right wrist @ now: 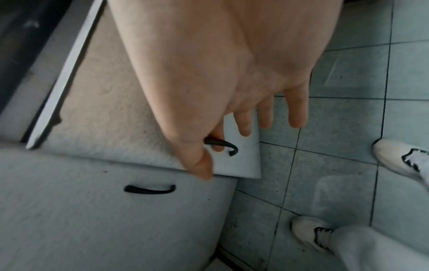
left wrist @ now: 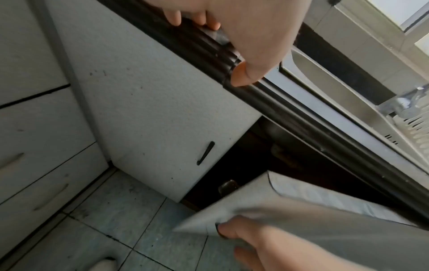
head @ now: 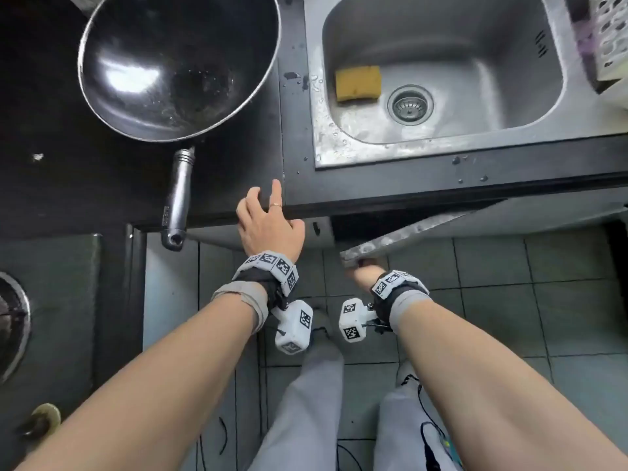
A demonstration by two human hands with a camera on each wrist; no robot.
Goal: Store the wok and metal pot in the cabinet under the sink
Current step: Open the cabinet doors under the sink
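Observation:
The steel wok (head: 176,62) sits on the black counter at the upper left, its long handle (head: 178,195) sticking out over the front edge. My left hand (head: 277,214) rests flat on the counter edge (left wrist: 232,55) just right of that handle and holds nothing. Below the sink, my right hand (head: 365,271) has its index finger hooked behind the black handle (right wrist: 226,144) of the white cabinet door (left wrist: 255,201). The door stands partly swung out, and the cabinet inside (left wrist: 267,161) is dark. No metal pot shows in any view.
The steel sink (head: 509,141) holds a yellow sponge (head: 357,83); a white perforated basket (head: 611,35) stands at its far right. A stove burner (head: 10,321) is at the left. The neighbouring cabinet door (left wrist: 162,119) is closed. My legs and white shoes (right wrist: 308,231) stand on the tiled floor.

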